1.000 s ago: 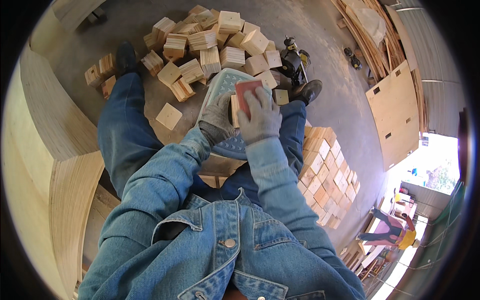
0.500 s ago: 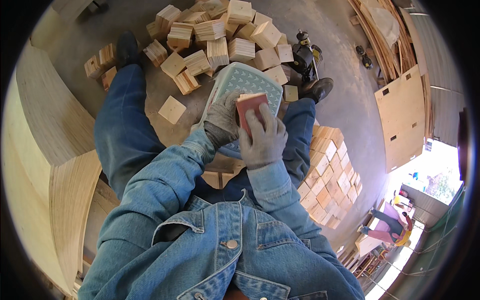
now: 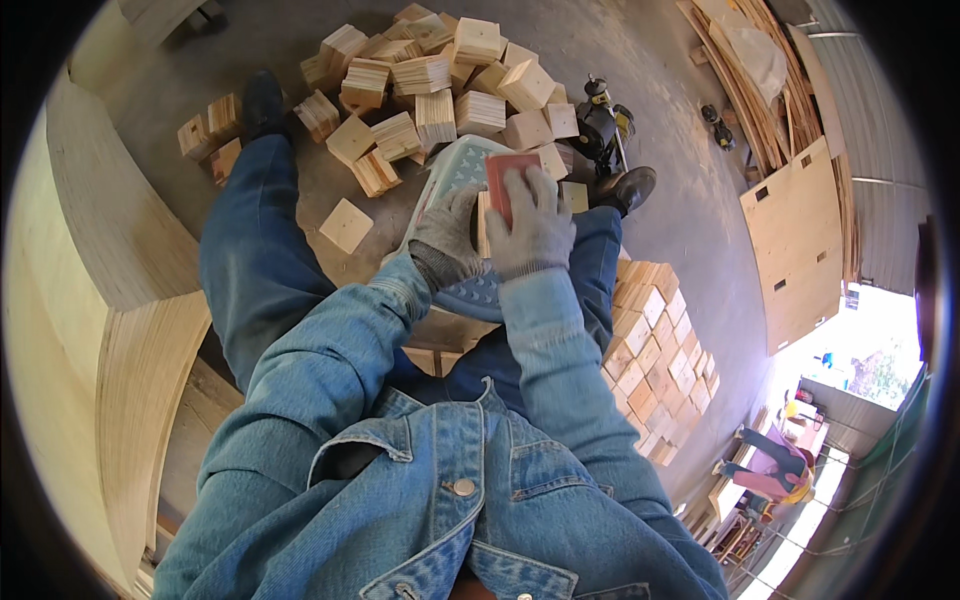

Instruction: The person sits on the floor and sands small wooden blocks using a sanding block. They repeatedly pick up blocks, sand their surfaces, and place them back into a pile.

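My left hand [image 3: 449,237], in a grey knit glove, is closed on a small pale plywood block [image 3: 484,226] and steadies it above a light teal plastic stool [image 3: 465,168] between my legs. Only a narrow strip of the block shows; the hands and the pad cover the rest. In my gloved right hand [image 3: 535,225] is a flat red-brown sanding pad [image 3: 506,172], with the fingers pressed over its face. The pad lies against the block's right side and reaches past its far end.
Beyond the stool lies a loose heap of plywood blocks [image 3: 430,75]. One square block [image 3: 346,225] sits apart on the floor. Stacked blocks [image 3: 660,350] stand by my right leg, a black power tool [image 3: 600,125] near my right shoe. Another person [image 3: 775,465] works far right.
My right hand and the sanding pad have slid away from me along the block, and the pad has turned more upright. My left hand has stayed nearly in place, still holding the block.
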Demonstrator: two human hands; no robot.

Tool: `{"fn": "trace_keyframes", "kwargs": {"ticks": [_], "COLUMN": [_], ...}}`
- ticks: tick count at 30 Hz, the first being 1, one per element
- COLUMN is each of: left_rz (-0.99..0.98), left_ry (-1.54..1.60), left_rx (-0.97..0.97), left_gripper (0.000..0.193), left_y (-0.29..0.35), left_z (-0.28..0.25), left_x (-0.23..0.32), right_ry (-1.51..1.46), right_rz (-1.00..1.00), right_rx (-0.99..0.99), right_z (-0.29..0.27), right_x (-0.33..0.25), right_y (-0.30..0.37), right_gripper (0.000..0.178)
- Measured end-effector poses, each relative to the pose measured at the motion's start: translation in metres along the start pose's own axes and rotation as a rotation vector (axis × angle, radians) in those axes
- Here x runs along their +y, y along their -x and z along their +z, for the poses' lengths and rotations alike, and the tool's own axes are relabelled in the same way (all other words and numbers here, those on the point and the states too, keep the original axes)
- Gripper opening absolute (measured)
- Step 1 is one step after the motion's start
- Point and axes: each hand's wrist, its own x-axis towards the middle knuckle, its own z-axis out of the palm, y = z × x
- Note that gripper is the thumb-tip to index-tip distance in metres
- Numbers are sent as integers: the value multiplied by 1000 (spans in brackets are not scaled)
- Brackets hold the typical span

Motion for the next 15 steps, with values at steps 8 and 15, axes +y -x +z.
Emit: {"fn": "trace_keyframes", "kwargs": {"ticks": [8,15], "left_rz": [111,135], "left_ry": [-74,-39], "left_rx": [74,64], "left_gripper": [102,95], "left_y": [-2,-3], "left_z": [22,28], "left_x": [-36,-43], "right_ry": [-133,-73], "right_rz": [-93,-147], "right_rx": [29,64], "right_z": [-19,-1], "right_x": [3,2], "right_y": [113,48], "right_gripper": [65,56]}}
